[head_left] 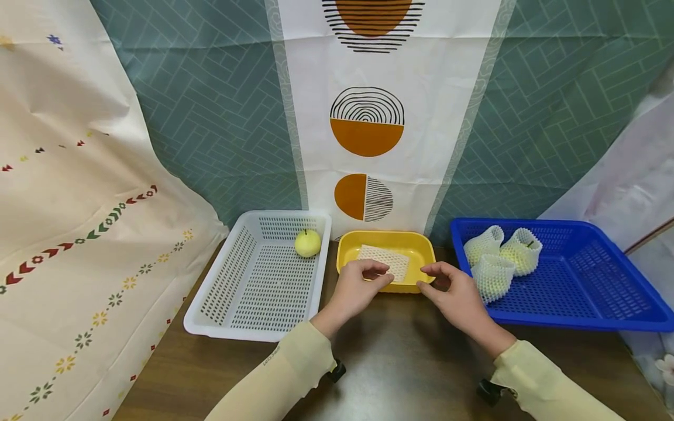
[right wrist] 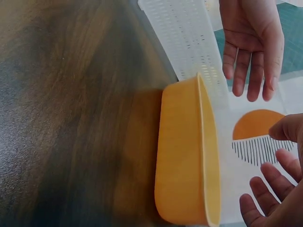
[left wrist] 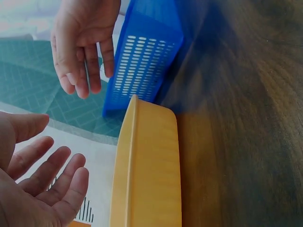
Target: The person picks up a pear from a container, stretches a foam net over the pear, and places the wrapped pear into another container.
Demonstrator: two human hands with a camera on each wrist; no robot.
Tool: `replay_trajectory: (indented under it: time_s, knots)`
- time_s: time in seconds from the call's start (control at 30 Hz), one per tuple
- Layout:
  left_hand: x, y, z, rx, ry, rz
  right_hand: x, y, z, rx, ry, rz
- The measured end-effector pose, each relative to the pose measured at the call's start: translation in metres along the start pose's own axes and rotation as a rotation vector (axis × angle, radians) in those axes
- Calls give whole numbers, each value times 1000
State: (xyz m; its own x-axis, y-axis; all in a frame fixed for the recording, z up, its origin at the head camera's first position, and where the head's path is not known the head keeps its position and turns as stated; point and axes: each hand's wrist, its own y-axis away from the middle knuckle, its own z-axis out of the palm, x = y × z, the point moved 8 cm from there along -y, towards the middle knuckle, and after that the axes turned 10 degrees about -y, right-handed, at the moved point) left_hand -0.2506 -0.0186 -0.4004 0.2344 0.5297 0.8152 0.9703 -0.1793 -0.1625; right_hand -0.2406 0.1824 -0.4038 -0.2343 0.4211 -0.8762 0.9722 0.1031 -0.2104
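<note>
A yellow tray (head_left: 426, 257) stands at the middle of the table, with a flat piece of cream foam netting (head_left: 380, 255) lying in it. Over the tray's front edge is my left hand (head_left: 358, 285), its fingers loosely bent and overlapping the netting in the head view. My right hand (head_left: 454, 292) faces it at the tray's right front corner. Both wrist views show the left fingers (left wrist: 49, 172) and the right fingers (right wrist: 265, 191) spread, holding nothing, above the tray's rim.
Left of the tray, a white basket (head_left: 202, 310) holds one yellow-green round fruit (head_left: 308, 243) with a stem. To the right, a blue basket (head_left: 595, 275) holds three foam net sleeves (head_left: 494, 276), fruit visible in one. A patterned cloth (head_left: 221, 99) hangs behind the brown table (head_left: 389, 374).
</note>
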Motion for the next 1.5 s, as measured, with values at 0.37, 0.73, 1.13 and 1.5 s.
replay_trajectory:
  time_s: [0.37, 0.73, 1.13, 1.5]
  knots:
    - [7, 0, -26, 12, -26, 14, -17, -11, 2, 10, -6, -24]
    - [2, -6, -108, 77, -33, 10, -56, -42, 28, -5, -101, -120]
    - [-61, 0, -206, 152, -116, -106, -93, -76, 89, -118, -193, -142]
    - [-144, 15, -272, 183, -270, -258, -91, -101, 134, -155, -167, -116]
